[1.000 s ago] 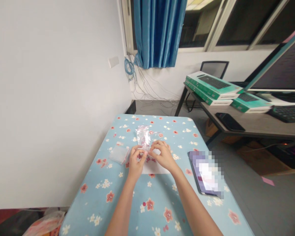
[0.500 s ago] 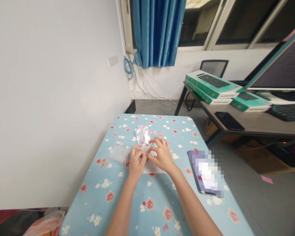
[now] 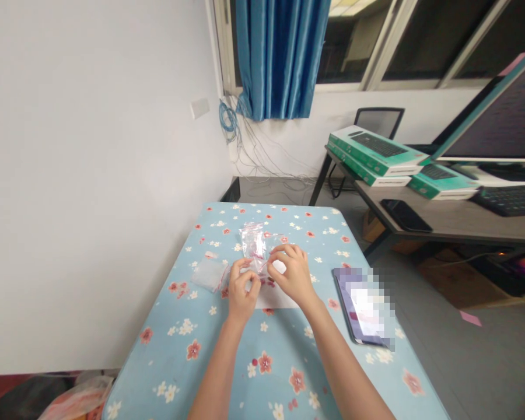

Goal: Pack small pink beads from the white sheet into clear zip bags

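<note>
My left hand (image 3: pixel 242 293) is closed in a pinch, thumb against forefinger, over the left side of a white sheet (image 3: pixel 277 298). What it holds, if anything, is too small to make out. To its right my right hand (image 3: pixel 292 273) also pinches, its fingertips by a thin pinkish strip that I cannot identify. Several small dark red pieces (image 3: pixel 269 282) lie on the sheet between the hands. Just beyond the fingers is a shiny clear zip bag (image 3: pixel 252 238). Left of my left hand lie clear zip bags (image 3: pixel 210 274) with a red edge line.
The table (image 3: pixel 227 361) has a blue flowered cover. A phone-like device (image 3: pixel 350 309), partly pixelated, lies at its right. The wall (image 3: pixel 91 175) runs close on the left. A desk (image 3: pixel 446 219) at right bears keyboard boxes (image 3: pixel 380 153), a black phone (image 3: pixel 406 215) and a monitor (image 3: pixel 499 116).
My hands have moved slightly apart, the right one a little to the right. The dark red pieces on the sheet now show between them.
</note>
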The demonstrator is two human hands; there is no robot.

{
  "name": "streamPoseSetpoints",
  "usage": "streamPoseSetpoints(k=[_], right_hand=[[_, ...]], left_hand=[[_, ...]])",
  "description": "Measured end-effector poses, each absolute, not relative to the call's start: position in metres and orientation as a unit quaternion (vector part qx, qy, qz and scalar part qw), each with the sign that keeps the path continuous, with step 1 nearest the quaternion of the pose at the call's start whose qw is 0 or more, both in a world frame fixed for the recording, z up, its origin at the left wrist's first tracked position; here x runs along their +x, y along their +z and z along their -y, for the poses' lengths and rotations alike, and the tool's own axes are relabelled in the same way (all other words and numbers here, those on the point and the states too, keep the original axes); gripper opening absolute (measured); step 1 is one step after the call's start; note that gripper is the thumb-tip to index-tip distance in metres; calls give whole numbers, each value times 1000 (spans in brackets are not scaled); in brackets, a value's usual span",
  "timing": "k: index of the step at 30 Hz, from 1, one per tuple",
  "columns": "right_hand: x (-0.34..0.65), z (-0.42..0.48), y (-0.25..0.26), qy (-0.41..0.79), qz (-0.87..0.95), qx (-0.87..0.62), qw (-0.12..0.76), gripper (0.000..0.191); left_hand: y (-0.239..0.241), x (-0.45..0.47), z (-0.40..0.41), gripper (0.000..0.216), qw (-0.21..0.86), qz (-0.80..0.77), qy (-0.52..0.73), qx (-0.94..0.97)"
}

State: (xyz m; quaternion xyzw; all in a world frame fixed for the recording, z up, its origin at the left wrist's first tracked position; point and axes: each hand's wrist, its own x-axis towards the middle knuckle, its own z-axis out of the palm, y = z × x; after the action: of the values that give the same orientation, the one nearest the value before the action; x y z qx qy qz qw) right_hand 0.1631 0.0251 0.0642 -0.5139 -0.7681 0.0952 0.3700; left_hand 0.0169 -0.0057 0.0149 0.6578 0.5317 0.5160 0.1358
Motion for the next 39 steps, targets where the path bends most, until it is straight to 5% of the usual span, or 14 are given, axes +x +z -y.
streamPoseSetpoints(k=[3,7,10,19,39], right_hand=[[164,-24,70,172,775,-501,345,10],[162,-21,79,234,772,-481,345,11],[161,-19,83,283,767,-459,348,12],[162,-19,85,321,757,-447,352,12],[158,-13,81,149,836,-424,315,18]], left_hand=[[16,17,6,3,122,-521,523,663],[13,20,6,66,66,-521,533,663],[10,21,6,81,35,-545,506,667],[13,16,7,70,-18,-545,478,688],[14,13,8,42,-56,-549,466,692]])
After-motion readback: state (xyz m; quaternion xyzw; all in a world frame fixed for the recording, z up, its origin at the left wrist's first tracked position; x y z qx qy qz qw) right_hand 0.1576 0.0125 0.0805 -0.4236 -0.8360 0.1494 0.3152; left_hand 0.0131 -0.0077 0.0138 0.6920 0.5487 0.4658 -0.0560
